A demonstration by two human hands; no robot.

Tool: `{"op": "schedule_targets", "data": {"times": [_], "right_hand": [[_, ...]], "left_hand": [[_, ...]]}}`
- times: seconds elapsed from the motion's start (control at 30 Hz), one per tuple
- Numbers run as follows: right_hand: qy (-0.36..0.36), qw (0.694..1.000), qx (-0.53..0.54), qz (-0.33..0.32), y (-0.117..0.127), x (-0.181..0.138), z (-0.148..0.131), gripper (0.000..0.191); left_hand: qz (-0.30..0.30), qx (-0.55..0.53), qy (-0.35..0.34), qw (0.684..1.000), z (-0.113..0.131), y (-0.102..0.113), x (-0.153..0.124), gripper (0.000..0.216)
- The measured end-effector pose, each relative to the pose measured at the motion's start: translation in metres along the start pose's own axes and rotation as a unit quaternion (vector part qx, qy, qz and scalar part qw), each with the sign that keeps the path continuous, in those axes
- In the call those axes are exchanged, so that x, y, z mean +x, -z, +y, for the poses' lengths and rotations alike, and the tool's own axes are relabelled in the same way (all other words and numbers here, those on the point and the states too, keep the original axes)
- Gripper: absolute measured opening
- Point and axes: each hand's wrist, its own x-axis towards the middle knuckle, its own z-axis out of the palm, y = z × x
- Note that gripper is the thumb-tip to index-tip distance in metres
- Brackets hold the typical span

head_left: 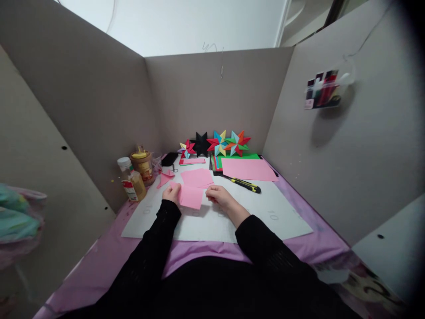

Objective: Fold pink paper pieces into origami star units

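Note:
A small pink paper square (191, 196) is held just above the white mat (265, 217). My left hand (171, 193) pinches its left edge with curled fingers. My right hand (217, 196) is closed at the paper's right edge, fingers curled toward it. A second pink square (197, 177) lies flat just beyond the held one. A folded pink triangle piece (164, 178) rests to the left of it.
Several coloured paper stars (219, 143) lean on the back cardboard wall. A large pink sheet (248, 169) lies on a coloured stack, a yellow-black utility knife (245, 184) beside it. A glue bottle (132, 180) and jar (142, 166) stand at left. Cardboard walls enclose three sides.

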Motion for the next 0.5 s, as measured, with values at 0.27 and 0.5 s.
{"op": "schedule_targets", "data": {"times": [0.27,0.5], "right_hand": [[0.049,0.994,0.075,0.062,-0.005,0.005,0.008,0.032],[0.033,0.987,0.111,0.112,-0.001,0.006,0.012,0.036]], "left_hand": [[-0.097,0.051,0.022,0.994,-0.004,-0.008,-0.007,0.037],[-0.194,-0.085,-0.023,0.977,0.009,-0.006,-0.016,0.064]]}}
